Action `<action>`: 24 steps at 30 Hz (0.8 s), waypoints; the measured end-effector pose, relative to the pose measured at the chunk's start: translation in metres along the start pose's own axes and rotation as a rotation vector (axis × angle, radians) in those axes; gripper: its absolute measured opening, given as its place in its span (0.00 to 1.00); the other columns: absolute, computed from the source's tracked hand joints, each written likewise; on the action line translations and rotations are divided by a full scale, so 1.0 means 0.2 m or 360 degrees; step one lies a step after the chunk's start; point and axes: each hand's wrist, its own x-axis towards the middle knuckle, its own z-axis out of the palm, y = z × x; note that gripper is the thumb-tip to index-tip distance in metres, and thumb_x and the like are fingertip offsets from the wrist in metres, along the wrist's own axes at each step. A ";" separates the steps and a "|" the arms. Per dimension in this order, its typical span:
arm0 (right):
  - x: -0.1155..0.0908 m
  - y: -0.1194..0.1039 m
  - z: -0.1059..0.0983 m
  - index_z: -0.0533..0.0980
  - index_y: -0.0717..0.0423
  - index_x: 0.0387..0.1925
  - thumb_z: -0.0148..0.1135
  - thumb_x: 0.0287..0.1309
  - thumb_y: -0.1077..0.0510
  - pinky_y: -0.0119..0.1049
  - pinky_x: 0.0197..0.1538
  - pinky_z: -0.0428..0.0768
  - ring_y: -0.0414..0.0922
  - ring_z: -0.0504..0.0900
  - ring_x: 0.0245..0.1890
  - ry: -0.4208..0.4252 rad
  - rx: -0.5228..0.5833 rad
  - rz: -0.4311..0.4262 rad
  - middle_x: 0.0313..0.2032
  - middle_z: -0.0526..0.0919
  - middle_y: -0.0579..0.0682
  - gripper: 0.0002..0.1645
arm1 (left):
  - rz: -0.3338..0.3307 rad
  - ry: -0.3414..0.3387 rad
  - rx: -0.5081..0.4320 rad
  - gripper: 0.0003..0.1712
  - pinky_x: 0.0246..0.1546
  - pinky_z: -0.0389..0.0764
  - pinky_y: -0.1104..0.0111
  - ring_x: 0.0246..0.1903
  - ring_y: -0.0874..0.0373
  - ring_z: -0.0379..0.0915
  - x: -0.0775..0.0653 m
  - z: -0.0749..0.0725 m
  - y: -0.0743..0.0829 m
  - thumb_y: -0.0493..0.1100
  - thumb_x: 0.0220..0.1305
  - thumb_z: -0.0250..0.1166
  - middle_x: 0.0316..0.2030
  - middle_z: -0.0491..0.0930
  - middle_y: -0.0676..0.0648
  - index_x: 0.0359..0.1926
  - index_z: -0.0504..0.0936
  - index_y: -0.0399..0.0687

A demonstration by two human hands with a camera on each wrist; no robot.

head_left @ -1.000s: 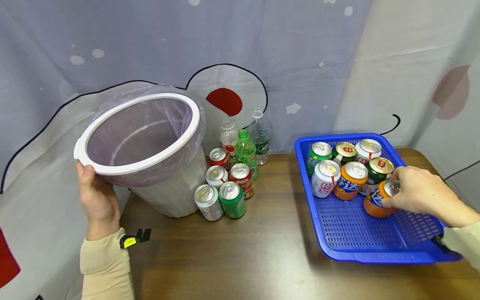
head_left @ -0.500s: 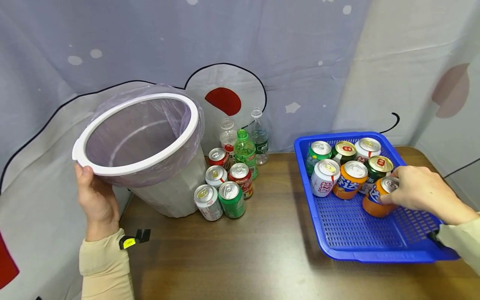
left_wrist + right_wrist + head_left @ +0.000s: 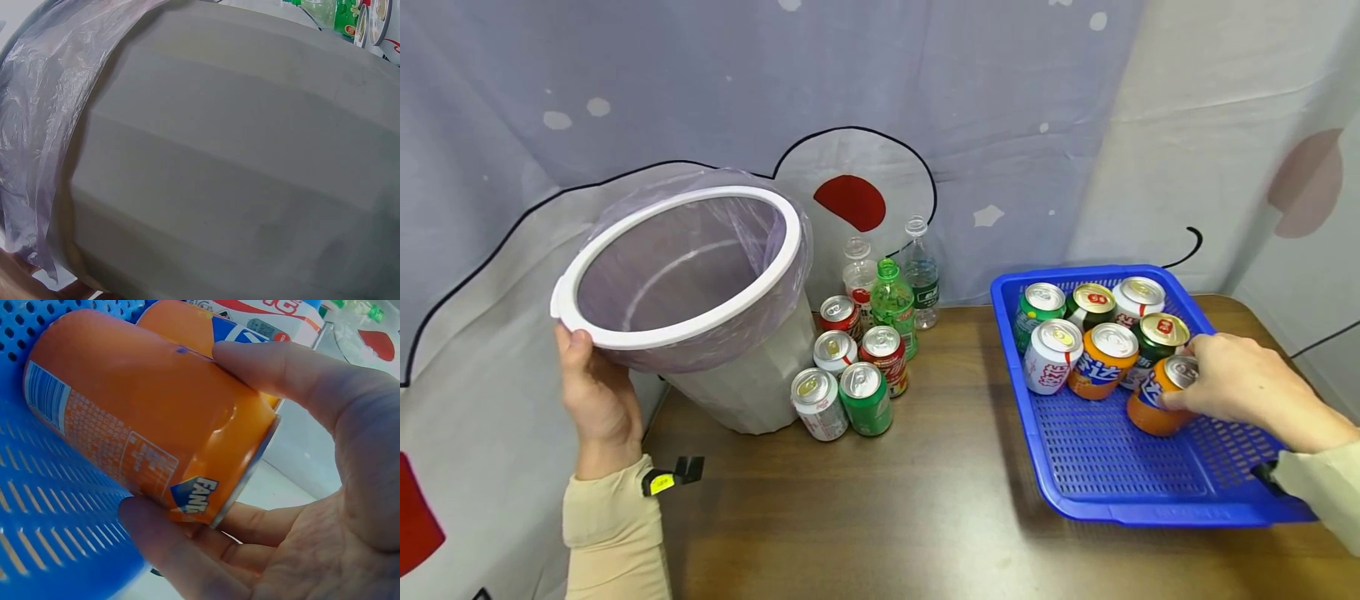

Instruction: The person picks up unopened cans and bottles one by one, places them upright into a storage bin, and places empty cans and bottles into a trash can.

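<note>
My left hand (image 3: 598, 404) grips the white rim (image 3: 568, 325) of a grey trash bin (image 3: 752, 375), thumb near the edge and the other fingers under it. The bin leans toward me, lined with a thin purple plastic bag (image 3: 722, 354). In the left wrist view the bin's side (image 3: 219, 156) fills most of the picture. At the right, my right hand (image 3: 1255, 379) holds an orange Fanta can (image 3: 1157, 404) inside the blue basket (image 3: 1052, 492). The right wrist view shows thumb and fingers around the can's top end (image 3: 206, 444).
Several upright soda cans stand in the basket's back part, including another orange can (image 3: 1101, 367) beside the held one. Between bin and basket, several cans such as a green can (image 3: 867, 404) and three plastic bottles, one green bottle (image 3: 892, 308), stand on the wooden table (image 3: 910, 508).
Both hands keep their holds on the bin and the orange can. The view shifts slightly, and little else differs.
</note>
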 end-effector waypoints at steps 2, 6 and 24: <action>-0.01 0.00 0.00 0.73 0.75 0.43 0.77 0.29 0.33 0.50 0.27 0.73 0.56 0.77 0.29 -0.0001 -0.0007 -0.0001 0.30 0.79 0.62 0.53 | 0.0001 -0.0006 -0.0002 0.36 0.63 0.49 0.55 0.65 0.43 0.55 0.00 0.00 0.00 0.47 0.58 0.55 0.66 0.62 0.34 0.68 0.64 0.43; -0.02 -0.01 0.01 0.73 0.75 0.43 0.77 0.28 0.34 0.51 0.28 0.74 0.57 0.77 0.30 0.0031 -0.0015 -0.0009 0.31 0.78 0.64 0.53 | 0.0003 -0.0013 -0.0008 0.36 0.64 0.49 0.55 0.65 0.43 0.54 0.00 0.00 0.00 0.47 0.58 0.55 0.66 0.61 0.34 0.68 0.64 0.43; -0.19 -0.12 -0.07 0.76 0.65 0.50 0.67 0.43 0.27 0.57 0.29 0.70 0.62 0.78 0.38 0.0354 0.0105 -0.0001 0.42 0.80 0.66 0.49 | -0.0001 0.0005 -0.0009 0.35 0.63 0.49 0.55 0.65 0.43 0.55 0.00 -0.01 -0.01 0.46 0.58 0.54 0.65 0.62 0.34 0.68 0.64 0.42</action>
